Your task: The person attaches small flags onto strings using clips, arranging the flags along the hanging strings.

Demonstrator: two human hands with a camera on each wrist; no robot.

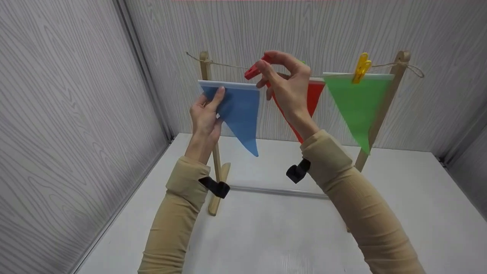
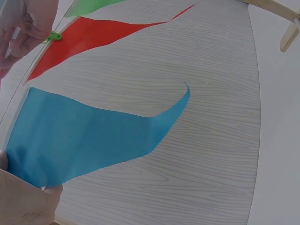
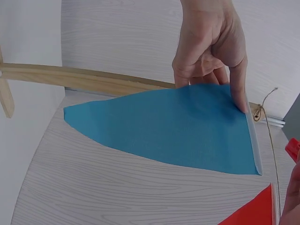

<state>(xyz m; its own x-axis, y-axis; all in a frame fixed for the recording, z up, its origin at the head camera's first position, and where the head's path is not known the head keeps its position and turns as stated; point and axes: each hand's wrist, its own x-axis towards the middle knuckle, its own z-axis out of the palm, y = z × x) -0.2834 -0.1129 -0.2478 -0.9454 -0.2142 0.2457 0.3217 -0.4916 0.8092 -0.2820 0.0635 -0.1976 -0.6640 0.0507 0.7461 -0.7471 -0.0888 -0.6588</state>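
My left hand (image 1: 206, 116) pinches a blue triangular pennant (image 1: 243, 108) near the left end of its white top edge, thumb in front. The pennant's tip hangs down and curls a little. Between thumb and fingers my right hand (image 1: 287, 82) holds a red clothespin (image 1: 252, 71), just above the pennant's right corner and close to the twine (image 1: 228, 65). Behind that hand a red pennant (image 1: 316, 93) hangs from the twine; a green clothespin (image 2: 55, 36) on it shows in the left wrist view. In the right wrist view the blue pennant (image 3: 164, 131) lies apart from the twine.
The twine runs between two wooden posts (image 1: 384, 102). At the right hangs a green pennant (image 1: 357, 102) with a yellow clothespin (image 1: 361, 68) on it. A metal bar (image 1: 277, 191) joins the stand low down, over a white table surface (image 1: 262, 228). Wood-grain panels (image 1: 76, 114) stand around.
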